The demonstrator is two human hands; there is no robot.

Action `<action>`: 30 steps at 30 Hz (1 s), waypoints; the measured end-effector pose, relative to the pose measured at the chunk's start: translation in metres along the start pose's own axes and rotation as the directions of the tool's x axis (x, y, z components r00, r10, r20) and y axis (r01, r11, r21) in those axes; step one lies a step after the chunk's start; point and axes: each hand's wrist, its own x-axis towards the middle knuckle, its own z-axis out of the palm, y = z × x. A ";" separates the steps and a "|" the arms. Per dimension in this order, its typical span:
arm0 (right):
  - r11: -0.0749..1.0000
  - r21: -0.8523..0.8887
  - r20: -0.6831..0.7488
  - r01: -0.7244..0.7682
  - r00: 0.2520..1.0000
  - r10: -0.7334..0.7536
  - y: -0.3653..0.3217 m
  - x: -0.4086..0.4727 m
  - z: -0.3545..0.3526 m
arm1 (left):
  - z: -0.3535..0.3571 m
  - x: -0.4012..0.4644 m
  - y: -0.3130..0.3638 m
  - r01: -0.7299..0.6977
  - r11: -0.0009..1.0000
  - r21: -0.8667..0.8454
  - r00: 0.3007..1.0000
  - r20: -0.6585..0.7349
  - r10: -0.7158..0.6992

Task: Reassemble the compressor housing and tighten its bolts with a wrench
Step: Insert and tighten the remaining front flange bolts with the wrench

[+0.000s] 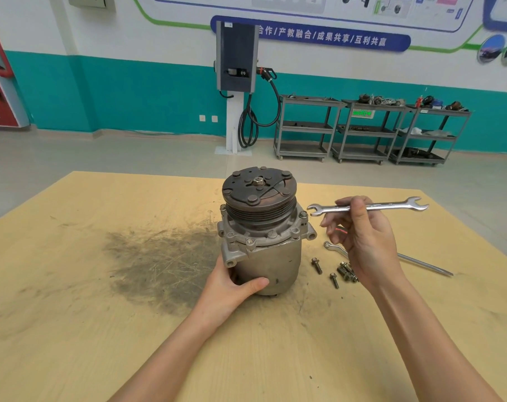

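The grey compressor (271, 256) stands upright on the wooden table (72, 314), its dark pulley and clutch plate on top. My left hand (232, 285) grips the lower left of its housing, thumb across the front. My right hand (362, 239) holds a silver open-ended wrench (368, 206) in the air to the right of the compressor, roughly level, its left jaw near a bolt on the flange. Several loose bolts (338, 271) lie on the table to the right of the housing, partly hidden by my right hand.
A second wrench (332, 247) and a long screwdriver shaft (426, 264) lie behind my right hand. A dark grease smear (162, 262) covers the table left of the compressor. Grey tool carts (368, 132) and a charging post (236, 82) stand by the far wall.
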 end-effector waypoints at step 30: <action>0.942 -0.247 -0.086 0.228 0.963 -0.256 0.019 -0.021 0.023 | -0.001 0.001 -0.001 -0.010 1.000 0.010 1.000 0.000 0.010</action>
